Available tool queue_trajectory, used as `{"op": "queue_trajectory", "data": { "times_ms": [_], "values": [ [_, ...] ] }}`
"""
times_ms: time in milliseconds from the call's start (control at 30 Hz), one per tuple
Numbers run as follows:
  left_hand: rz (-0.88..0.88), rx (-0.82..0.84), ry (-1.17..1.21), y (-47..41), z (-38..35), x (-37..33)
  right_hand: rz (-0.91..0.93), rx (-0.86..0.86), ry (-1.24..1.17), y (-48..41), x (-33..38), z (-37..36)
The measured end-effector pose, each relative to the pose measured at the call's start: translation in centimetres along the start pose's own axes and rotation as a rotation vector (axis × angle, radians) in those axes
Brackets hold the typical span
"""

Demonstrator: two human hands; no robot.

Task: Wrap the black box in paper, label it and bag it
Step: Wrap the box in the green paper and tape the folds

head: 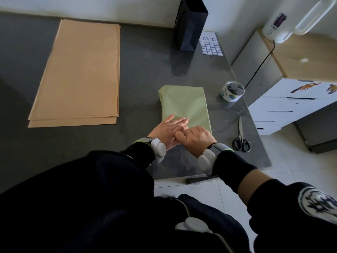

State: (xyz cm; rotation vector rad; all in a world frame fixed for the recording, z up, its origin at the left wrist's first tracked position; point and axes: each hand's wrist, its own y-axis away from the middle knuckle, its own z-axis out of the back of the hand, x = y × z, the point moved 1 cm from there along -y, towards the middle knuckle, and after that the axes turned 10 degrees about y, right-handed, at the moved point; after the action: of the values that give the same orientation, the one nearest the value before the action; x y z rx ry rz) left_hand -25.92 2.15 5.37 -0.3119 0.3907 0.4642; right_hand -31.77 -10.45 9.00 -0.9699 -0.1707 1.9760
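Note:
A parcel wrapped in pale green paper lies on the dark grey table; the black box itself is hidden inside the wrap. My left hand lies flat on the parcel's near end, fingers straight and pressing the paper. My right hand sits beside it at the near right corner, fingers curled down on the paper edge. A black paper bag stands upright at the back. A sheet of small labels lies beside the bag.
A stack of brown kraft paper sheets covers the table's left half. A tape roll stands right of the parcel, and scissors lie near the right edge. White drawers stand beyond that edge.

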Motion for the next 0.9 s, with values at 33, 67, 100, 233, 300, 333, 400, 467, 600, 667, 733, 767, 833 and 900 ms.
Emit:
{"op": "queue_trajectory", "data": {
  "times_ms": [33, 67, 100, 233, 300, 333, 400, 467, 600, 667, 733, 767, 833, 900],
  "values": [
    [0.000, 0.008, -0.004, 0.0, 0.0, 0.0, -0.008, -0.003, 0.003, 0.0, 0.0, 0.1],
    [0.002, 0.008, -0.009, 0.1, -0.1, 0.1, -0.012, -0.024, 0.017, 0.0, 0.0, 0.0],
    [0.003, 0.007, -0.022, 0.1, 0.0, 0.1, -0.013, -0.033, 0.036, 0.0, 0.0, 0.1],
    [0.007, 0.016, -0.051, -0.2, -0.2, 0.2, -0.027, -0.028, 0.124, 0.1, -0.3, 0.4],
    [0.027, 0.048, -0.083, -0.3, -0.6, 0.6, -0.057, -0.011, 0.148, 0.2, -0.4, 0.5],
    [0.026, 0.034, -0.091, -0.4, -0.7, 0.7, -0.075, -0.020, 0.156, 0.2, -0.4, 0.6],
    [-0.012, 0.007, -0.077, -0.2, -0.2, 0.2, -0.089, 0.031, 0.132, 0.3, -0.9, 0.9],
    [-0.064, -0.034, -0.078, 0.0, -0.2, 0.3, -0.085, 0.126, 0.076, 0.1, -2.2, 1.7],
    [-0.144, -0.134, -0.047, 0.1, -0.6, 0.6, -0.401, 0.269, -0.206, 2.3, -5.2, 4.1],
    [-0.150, -0.141, -0.060, 0.1, -0.7, 0.7, -0.728, 0.398, -0.389, 4.1, -5.7, 4.7],
    [-0.162, -0.177, -0.084, 0.1, -0.9, 0.7, -0.975, 0.542, -0.537, 5.7, -5.6, 4.3],
    [-0.164, -0.191, -0.084, 0.0, -1.0, 0.6, -1.028, 0.580, -0.597, 6.1, -5.3, 3.9],
    [-0.160, -0.209, -0.071, 0.0, -1.1, 0.7, -1.068, 0.591, -0.690, 6.1, -4.8, 3.2],
    [-0.151, -0.212, -0.065, 0.0, -1.2, 0.8, -1.024, 0.577, -0.737, 5.4, -4.0, 2.8]
  ]
}}
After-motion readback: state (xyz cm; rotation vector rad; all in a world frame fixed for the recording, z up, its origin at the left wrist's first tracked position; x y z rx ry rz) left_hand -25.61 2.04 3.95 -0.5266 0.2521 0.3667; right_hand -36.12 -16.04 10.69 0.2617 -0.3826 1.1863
